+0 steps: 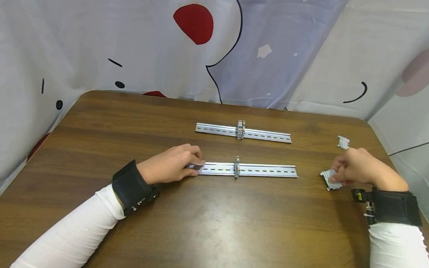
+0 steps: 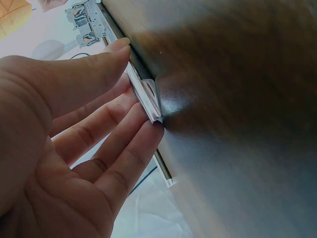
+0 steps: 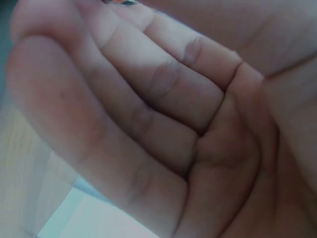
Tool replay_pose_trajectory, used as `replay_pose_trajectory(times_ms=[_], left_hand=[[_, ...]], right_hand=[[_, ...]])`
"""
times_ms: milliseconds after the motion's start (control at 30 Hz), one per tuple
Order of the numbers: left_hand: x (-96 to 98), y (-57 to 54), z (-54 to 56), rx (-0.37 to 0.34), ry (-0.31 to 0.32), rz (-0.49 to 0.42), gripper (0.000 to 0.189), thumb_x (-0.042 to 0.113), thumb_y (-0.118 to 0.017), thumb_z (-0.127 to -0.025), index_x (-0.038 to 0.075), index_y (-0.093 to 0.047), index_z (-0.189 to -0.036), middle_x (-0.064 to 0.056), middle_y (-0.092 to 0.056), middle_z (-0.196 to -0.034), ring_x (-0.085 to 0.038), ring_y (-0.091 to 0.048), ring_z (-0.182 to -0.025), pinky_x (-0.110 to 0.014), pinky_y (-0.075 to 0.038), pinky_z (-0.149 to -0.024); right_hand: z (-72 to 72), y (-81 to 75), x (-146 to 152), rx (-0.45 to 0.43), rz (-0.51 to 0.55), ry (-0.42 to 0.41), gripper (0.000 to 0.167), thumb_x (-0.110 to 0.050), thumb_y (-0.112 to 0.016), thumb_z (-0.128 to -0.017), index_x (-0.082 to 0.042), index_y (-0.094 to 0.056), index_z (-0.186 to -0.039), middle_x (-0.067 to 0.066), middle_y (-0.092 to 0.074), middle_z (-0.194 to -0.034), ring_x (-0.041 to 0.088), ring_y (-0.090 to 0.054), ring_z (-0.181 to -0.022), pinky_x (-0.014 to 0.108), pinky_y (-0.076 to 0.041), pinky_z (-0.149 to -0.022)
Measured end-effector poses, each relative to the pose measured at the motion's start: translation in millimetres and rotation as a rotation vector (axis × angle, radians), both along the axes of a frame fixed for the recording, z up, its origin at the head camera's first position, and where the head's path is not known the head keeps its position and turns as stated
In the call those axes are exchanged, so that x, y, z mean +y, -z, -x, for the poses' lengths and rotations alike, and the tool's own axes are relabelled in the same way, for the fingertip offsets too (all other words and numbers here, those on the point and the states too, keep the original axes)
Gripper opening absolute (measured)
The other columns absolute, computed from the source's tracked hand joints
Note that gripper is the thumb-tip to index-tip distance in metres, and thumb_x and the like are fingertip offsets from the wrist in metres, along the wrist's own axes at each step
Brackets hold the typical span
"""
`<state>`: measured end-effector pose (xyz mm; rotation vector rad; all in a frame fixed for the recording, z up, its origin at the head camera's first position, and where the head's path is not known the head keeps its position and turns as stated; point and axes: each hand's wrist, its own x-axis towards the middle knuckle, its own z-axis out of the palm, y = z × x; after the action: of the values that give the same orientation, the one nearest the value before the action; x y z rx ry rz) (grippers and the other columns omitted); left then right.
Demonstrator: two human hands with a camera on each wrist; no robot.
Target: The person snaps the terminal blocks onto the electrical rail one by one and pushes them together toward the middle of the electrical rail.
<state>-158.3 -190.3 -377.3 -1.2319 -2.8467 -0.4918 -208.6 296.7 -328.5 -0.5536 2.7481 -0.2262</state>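
Note:
My left hand (image 1: pixel 176 162) grips the left end of the nearer slotted DIN rail (image 1: pixel 267 170), which lies flat on the table. In the left wrist view the thumb and fingertips sit on opposite edges of that rail (image 2: pixel 143 96). A grey terminal block (image 1: pixel 237 167) stands clipped across the rail near its middle. Off to the right, my right hand (image 1: pixel 367 168) pinches a loose grey terminal block (image 1: pixel 330 180) close to the table surface. Curled fingers (image 3: pixel 133 104) fill the right wrist view, and nearly all of the block is hidden there.
Behind lies a second DIN rail (image 1: pixel 267 135) carrying terminal blocks (image 1: pixel 241 129) side by side. Another loose terminal block (image 1: pixel 343 142) rests just beyond the right hand. The wooden table (image 1: pixel 209 224) meets a printed cloth (image 1: pixel 142 43) at its back edge.

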Motion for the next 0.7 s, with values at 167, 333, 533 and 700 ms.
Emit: replay_pose_trajectory(times_ms=[167, 333, 533, 700], left_hand=[[-0.2, -0.3, -0.2, -0.001, 0.002, -0.001, 0.028, 0.015, -0.077, -0.085, 0.006, -0.073, -0.111, -0.005, -0.062, -0.107, -0.022, -0.059, -0.1, -0.037, -0.05, -0.087], [-0.3, -0.3, -0.4, -0.004, -0.004, 0.001, 0.028, 0.014, -0.077, -0.085, 0.006, -0.073, -0.112, -0.006, -0.062, -0.107, -0.022, -0.059, -0.1, -0.037, -0.05, -0.087], [-0.4, 0.0, -0.2, -0.008, -0.005, -0.001, 0.029, 0.015, -0.076, -0.085, 0.006, -0.073, -0.112, -0.006, -0.061, -0.108, -0.022, -0.059, -0.1, -0.037, -0.05, -0.087], [-0.4, 1.1, 0.4, -0.008, -0.004, 0.0, 0.029, 0.015, -0.076, -0.085, 0.006, -0.073, -0.113, -0.005, -0.061, -0.108, -0.022, -0.059, -0.101, -0.037, -0.05, -0.087]], right_hand=[[-0.6, 1.0, -15.7, 0.043, 0.029, -0.047, 0.02, -0.026, -0.085, -0.073, -0.019, -0.066, -0.071, -0.011, -0.057, -0.054, 0.007, -0.053, -0.054, 0.029, -0.042, -0.059], [-2.0, 3.7, -30.1, 0.018, 0.059, -0.067, 0.018, -0.026, -0.083, -0.077, -0.017, -0.068, -0.075, -0.011, -0.057, -0.052, 0.006, -0.054, -0.05, 0.027, -0.043, -0.062], [-5.0, 6.2, -48.9, 0.078, 0.087, -0.107, 0.017, -0.025, -0.081, -0.079, -0.015, -0.067, -0.075, -0.015, -0.057, -0.051, 0.005, -0.055, -0.048, 0.032, -0.047, -0.068], [-6.4, 9.6, -61.4, 0.098, 0.118, -0.072, 0.016, -0.024, -0.08, -0.08, -0.013, -0.069, -0.077, -0.014, -0.06, -0.052, 0.006, -0.057, -0.051, 0.039, -0.049, -0.073]])
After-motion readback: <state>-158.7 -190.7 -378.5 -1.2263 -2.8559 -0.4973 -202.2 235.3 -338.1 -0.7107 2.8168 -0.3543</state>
